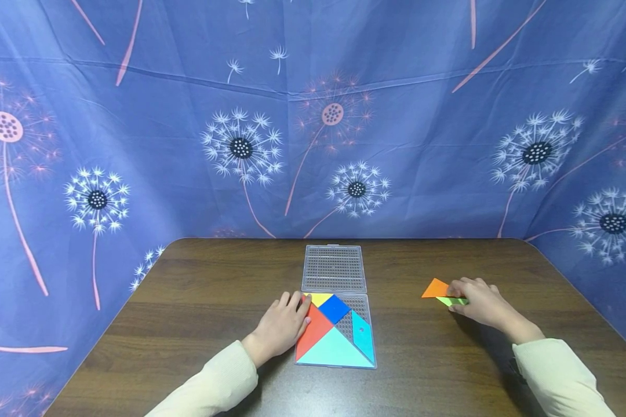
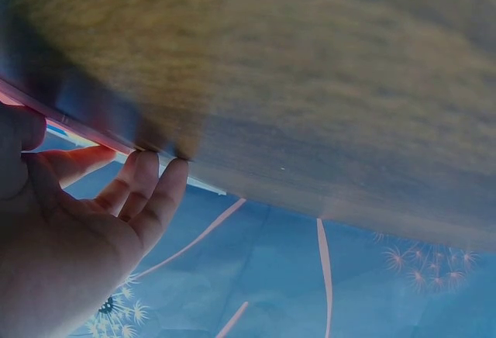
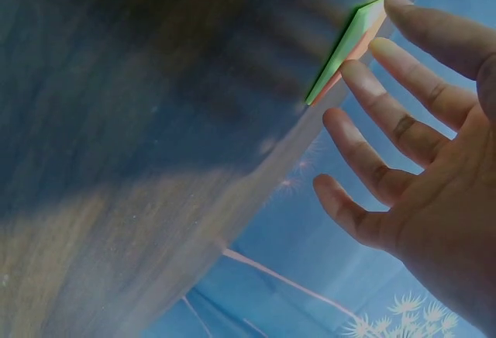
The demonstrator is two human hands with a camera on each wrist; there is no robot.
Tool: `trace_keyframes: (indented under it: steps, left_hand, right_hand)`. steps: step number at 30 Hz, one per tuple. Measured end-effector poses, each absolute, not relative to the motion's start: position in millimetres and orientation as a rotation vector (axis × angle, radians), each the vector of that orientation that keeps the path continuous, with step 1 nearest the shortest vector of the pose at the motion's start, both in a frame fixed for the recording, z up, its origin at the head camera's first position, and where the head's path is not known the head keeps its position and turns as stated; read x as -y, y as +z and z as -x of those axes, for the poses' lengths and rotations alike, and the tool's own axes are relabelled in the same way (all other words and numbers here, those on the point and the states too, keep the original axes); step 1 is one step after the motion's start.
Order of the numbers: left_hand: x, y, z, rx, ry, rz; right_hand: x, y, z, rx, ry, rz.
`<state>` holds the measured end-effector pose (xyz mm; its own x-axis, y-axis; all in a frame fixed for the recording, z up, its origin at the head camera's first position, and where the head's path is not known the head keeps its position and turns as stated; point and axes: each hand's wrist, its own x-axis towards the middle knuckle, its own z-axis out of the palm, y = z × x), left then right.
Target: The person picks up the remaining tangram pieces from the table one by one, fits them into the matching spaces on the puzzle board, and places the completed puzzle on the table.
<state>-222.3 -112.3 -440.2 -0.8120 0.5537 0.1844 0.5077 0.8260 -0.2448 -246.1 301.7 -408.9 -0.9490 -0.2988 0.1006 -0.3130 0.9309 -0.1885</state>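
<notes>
The right hand (image 1: 477, 301) lay on the dark wood-grain table (image 1: 198, 301), well off to the right, its fingers spread and nearly straight, the tips resting on a green piece (image 1: 451, 301); an orange triangle (image 1: 435, 288) touched that piece on its far side. The left hand (image 1: 281, 324) rested flat with its fingers held close together, fingertips against the left edge of the clear plastic tray (image 1: 369, 362) at the table's middle. The tray's open lid (image 1: 334, 268) lay flat beyond it. A blue cloth (image 1: 313, 116) printed with dandelions hung behind and to both sides of the table.

The green piece was thin, flat and bright lime, mostly covered by the fingers. Inside the tray sat a red triangle (image 1: 313, 330), a yellow piece (image 1: 319, 298), a blue square (image 1: 334, 308), a large pale turquoise triangle (image 1: 334, 350) and a cyan parallelogram (image 1: 363, 336).
</notes>
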Motion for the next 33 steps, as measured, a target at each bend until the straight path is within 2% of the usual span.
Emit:
trace_keyframes:
  steps: [33]
  left_hand:
    - [113.3, -442.0, 222.6, 2.75, 0.25, 0.824]
  right_hand:
    - [-303.9, -411.3, 244.3, 3.064, 0.32, -0.421]
